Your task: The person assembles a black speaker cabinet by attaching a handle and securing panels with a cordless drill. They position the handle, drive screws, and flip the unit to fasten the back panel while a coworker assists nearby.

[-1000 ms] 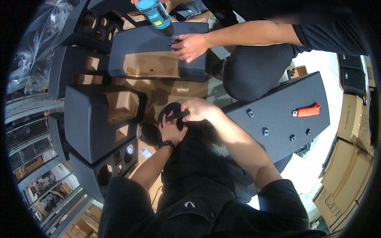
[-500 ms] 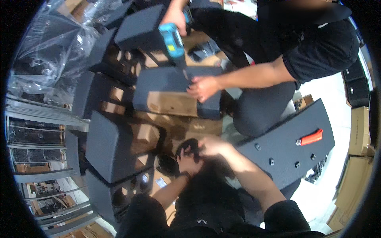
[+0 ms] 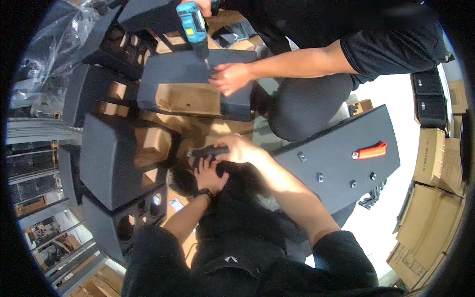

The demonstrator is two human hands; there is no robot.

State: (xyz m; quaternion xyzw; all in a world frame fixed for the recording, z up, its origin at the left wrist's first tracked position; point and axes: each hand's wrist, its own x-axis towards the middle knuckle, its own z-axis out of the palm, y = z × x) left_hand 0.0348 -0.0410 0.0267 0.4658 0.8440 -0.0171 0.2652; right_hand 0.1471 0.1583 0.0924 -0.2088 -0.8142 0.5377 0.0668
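Right hand [image 3: 233, 150] grasps elongated black object [image 3: 213, 151] with shiny tip; from here, left hand [image 3: 210, 177] close beside shows fingers splayed loosely.

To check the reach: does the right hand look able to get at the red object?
Probably yes: nothing covers the red object on the dark panel, though the right hand holds a dark object.

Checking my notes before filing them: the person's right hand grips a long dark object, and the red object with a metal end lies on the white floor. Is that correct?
Not quite: the red object with a metal end lies on the dark panel, as the head view shows. The person's right hand does grip a long dark object.
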